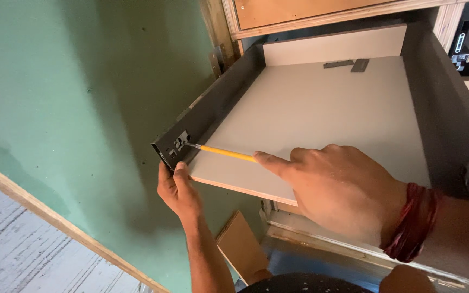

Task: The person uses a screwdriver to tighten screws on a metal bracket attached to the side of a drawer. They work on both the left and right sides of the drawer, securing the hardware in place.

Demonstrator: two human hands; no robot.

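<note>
We pinch yellow-shafted screwdriver [225,153] in right hand [332,187]; left hand [177,190] grips dark metal drawer side [213,111] at front-left corner.

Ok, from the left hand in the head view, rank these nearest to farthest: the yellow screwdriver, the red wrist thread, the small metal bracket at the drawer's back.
1. Yellow screwdriver: just right of the left hand, tip at the drawer's front corner.
2. Red wrist thread: far right, on the right wrist.
3. Small metal bracket: top, against the drawer's back panel.
</note>
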